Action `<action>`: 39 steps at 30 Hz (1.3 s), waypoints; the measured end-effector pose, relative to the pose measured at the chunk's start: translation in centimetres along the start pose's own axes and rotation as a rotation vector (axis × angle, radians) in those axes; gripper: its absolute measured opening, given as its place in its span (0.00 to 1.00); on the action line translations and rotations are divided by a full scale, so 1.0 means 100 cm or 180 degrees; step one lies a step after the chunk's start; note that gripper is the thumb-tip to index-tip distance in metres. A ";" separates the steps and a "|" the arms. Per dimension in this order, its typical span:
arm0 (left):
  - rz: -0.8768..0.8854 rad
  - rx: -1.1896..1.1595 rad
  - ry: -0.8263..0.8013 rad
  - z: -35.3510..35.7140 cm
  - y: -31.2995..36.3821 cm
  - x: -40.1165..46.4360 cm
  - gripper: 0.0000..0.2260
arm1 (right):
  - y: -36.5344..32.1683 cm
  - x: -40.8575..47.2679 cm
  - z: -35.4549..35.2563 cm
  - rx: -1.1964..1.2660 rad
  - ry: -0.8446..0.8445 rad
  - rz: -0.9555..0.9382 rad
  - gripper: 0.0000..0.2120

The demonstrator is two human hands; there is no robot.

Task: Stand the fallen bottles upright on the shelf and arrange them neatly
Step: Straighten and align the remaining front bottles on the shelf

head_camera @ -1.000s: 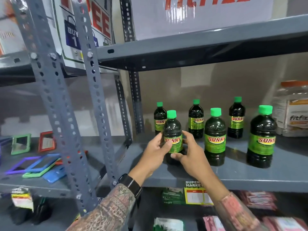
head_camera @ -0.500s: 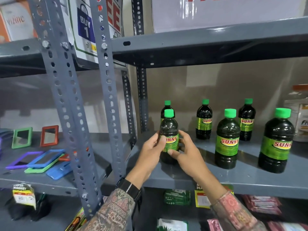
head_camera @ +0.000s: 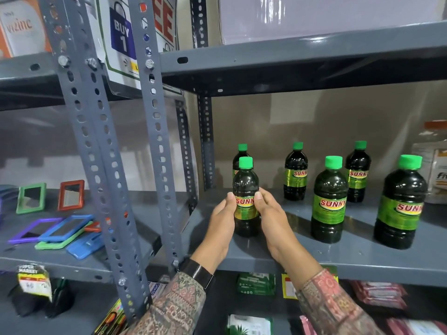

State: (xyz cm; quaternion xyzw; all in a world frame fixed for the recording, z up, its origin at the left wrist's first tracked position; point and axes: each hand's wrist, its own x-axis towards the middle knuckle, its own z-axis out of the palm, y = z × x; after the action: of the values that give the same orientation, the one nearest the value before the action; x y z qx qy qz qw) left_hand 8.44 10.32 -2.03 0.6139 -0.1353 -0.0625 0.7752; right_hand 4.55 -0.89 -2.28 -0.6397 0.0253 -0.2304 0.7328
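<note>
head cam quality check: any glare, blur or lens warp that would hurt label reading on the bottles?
Head view: wide-angle warp bows the slotted uprights; glare streaks the upper shelf edge and the shelf deck beside the held bottle; labels are readable mid-frame but cropped on the far-right bottle; the left edge and the mirrors look soft; both hands, left and right, are sharp.

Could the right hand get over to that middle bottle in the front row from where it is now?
Probably yes. The right hand is on the front-left bottle, and the front-middle bottle stands upright just to its right with bare shelf between them. It would have to let go first.
</note>
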 end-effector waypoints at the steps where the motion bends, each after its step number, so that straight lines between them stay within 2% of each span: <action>1: 0.0004 -0.0008 0.0011 0.000 -0.001 0.000 0.16 | 0.000 -0.001 0.001 -0.0002 0.0014 -0.0025 0.12; 8: 0.0064 -0.0152 0.0268 0.003 0.000 -0.006 0.17 | -0.008 -0.011 -0.005 -0.0041 -0.0025 -0.0097 0.11; 10: 0.0435 0.0019 0.0661 0.003 -0.005 -0.019 0.19 | -0.010 -0.023 -0.016 -0.0162 -0.0007 -0.0260 0.12; 13: 0.1498 0.0251 0.1166 0.012 -0.016 -0.051 0.12 | -0.011 -0.052 -0.041 -0.0023 0.0127 -0.0589 0.13; 16: 0.1953 0.0592 0.0817 0.036 -0.022 -0.071 0.10 | -0.010 -0.079 -0.067 0.0097 0.0682 -0.1185 0.10; 18: 0.1874 0.0818 0.0312 0.058 -0.024 -0.071 0.09 | -0.012 -0.086 -0.087 0.0087 0.1311 -0.1542 0.08; 20: 0.1561 0.0817 -0.0095 0.080 -0.026 -0.063 0.10 | -0.016 -0.083 -0.107 -0.0015 0.1662 -0.1669 0.11; 24: 0.0727 0.0530 -0.0555 0.120 -0.029 -0.039 0.14 | -0.024 -0.060 -0.139 -0.0357 0.1519 -0.1222 0.19; 27: 0.0128 0.0123 -0.0736 0.143 -0.029 -0.026 0.20 | -0.031 -0.039 -0.149 -0.0152 0.1176 -0.0740 0.16; 31: -0.0005 -0.0015 -0.0662 0.157 -0.031 -0.026 0.14 | -0.030 -0.026 -0.152 -0.0141 0.0918 -0.0475 0.09; 39: 0.0137 0.0155 -0.0307 0.149 -0.025 -0.025 0.14 | -0.031 -0.023 -0.138 -0.0124 0.0714 -0.0361 0.08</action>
State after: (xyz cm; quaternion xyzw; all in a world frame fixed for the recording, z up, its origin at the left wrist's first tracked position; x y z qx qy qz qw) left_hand 1.99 -3.56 -1.69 0.6258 -0.1871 -0.0719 0.7538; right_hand -3.09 -13.05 -2.41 -0.6245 0.0754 -0.3410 0.6986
